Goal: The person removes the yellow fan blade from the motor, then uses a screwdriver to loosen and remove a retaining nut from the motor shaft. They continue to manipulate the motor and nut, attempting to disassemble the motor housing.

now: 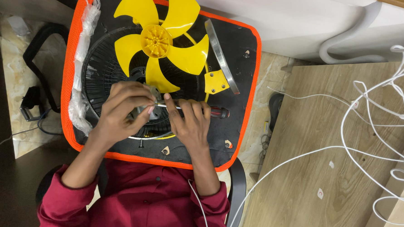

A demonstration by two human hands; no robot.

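Screwdriver (202,110): lies nearly level across the lower front of the black wire fan grille (101,63), dark handle with a red band pointing away from the grille toward the right, metal shaft running left to the small grey motor part (143,110) at the grille's lower centre

Right hand (191,123): fingers curled over the shaft and the front of the handle, gripping the screwdriver from above; index finger stretched along the shaft toward the tip

Left hand (122,108): fingertips pinched together on the motor part, right where the screwdriver tip meets it; what exactly sits between the fingertips is hidden

Yellow fan blade (160,40): five-bladed, lies on the upper part of the grille, its hub just above the two hands, one blade reaching down almost to the left fingers

Yellow bracket (216,82): small flat plate just right of the grille, above the screwdriver handle

Metal ring strip (220,53): curved, right of the grille, next to the bracket

Clear plastic wrap (81,55): bunched along the grille's left edge

Black tray with orange mesh border (242,57): carries the grille and all parts; a few loose small pieces lie on it below the grille

Wooden table (312,136): well right of the grille, with white cables (375,119) looping across it
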